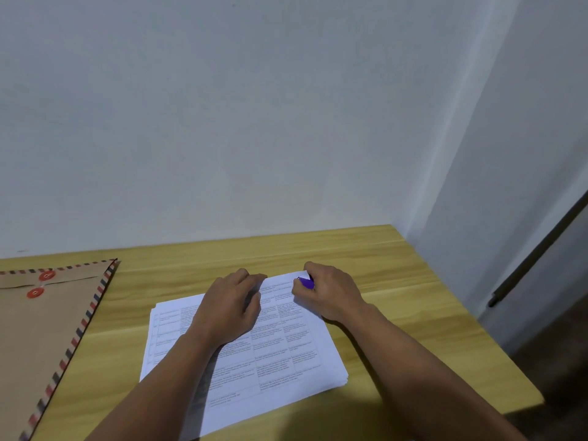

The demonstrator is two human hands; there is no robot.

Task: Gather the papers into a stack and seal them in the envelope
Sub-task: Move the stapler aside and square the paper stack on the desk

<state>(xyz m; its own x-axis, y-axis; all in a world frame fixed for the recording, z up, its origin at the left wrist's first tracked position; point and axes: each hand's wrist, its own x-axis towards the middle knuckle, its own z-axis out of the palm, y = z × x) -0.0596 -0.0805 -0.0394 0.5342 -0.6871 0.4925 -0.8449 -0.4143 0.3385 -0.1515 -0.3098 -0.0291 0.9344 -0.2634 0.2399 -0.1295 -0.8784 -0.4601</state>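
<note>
A stack of printed white papers (280, 351) lies at a slant on the wooden table (397, 281). My left hand (232, 307) rests on the stack's far part, fingers curled down onto the top sheet. At the stack's far right corner, my right hand (331, 291) pinches a small purple clip (306, 282) against the paper's corner. A brown envelope (41, 329) with a red-and-blue striped border and two red string buttons lies flat at the left, apart from the papers.
A pale wall stands right behind the table's far edge. The table's right edge drops off beside a wall corner, with dark floor and a dark bar at the far right.
</note>
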